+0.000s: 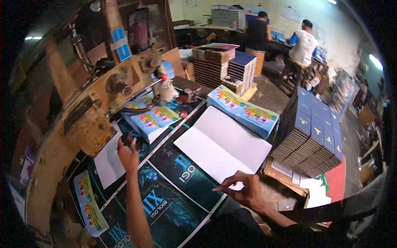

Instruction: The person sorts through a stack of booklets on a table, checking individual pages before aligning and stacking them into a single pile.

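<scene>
My left hand (129, 156) is raised beside the machine, its fingers and thumb closed about a small dark object (127, 139) whose kind I cannot make out. Below it lies a blank white sheet (108, 167). On the right, my right hand (245, 191) is curled into a pinch at the near edge of a white folded sheet (225, 144) lying spread open; whether anything is between the fingertips is hidden. Under both hands, large dark printed cover sheets (171, 206) with blue lettering span the worktop.
A machine with a wooden panel (89, 128) stands left. Light-blue printed stacks (244, 112) lie beyond the open sheet, with another stack (155, 120) near the machine. Piled blue books (312, 128) rise on the right. Two people (304, 45) sit at a far bench.
</scene>
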Motion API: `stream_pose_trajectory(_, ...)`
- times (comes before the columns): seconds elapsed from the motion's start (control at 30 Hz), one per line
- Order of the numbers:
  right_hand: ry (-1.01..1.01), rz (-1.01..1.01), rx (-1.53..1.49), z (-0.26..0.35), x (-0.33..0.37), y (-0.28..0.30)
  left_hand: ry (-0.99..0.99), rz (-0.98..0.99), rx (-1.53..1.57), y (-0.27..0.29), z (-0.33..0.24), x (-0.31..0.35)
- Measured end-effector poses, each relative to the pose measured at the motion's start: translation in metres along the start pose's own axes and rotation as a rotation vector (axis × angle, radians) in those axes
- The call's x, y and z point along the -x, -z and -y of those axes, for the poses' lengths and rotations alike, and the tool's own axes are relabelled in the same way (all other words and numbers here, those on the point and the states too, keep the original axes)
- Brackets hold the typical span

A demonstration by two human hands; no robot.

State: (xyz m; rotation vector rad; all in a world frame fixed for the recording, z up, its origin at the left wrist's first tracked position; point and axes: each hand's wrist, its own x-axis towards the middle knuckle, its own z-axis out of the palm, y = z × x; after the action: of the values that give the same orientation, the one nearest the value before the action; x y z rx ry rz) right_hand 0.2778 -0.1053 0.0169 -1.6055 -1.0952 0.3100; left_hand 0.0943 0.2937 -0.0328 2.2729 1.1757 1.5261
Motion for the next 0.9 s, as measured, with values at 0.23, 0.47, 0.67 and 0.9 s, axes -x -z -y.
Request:
stream_pose_trajectory(0.23,0.113,0.209,0.054,-0.014,-0.001,-0.019,0.044,0.034,-0.114,0.035,-0.037,0.056)
stream_pose_trajectory(0.47,0.108,0.069,0.428,-0.001,-0.062,-0.017,-0.131,0.448,-0.155,0.087,-0.110,0.136)
stream_pose_trajectory(0.67,-0.060,0.319,0.956,-0.018,-0.051,-0.057,-0.083,0.666,-0.386,0.097,-0.115,0.161)
stream_pose_trajectory(0.9,-0.176,0.478,0.681,0.023,-0.066,-0.030,-0.052,0.702,-0.295,0.107,-0.118,0.163)
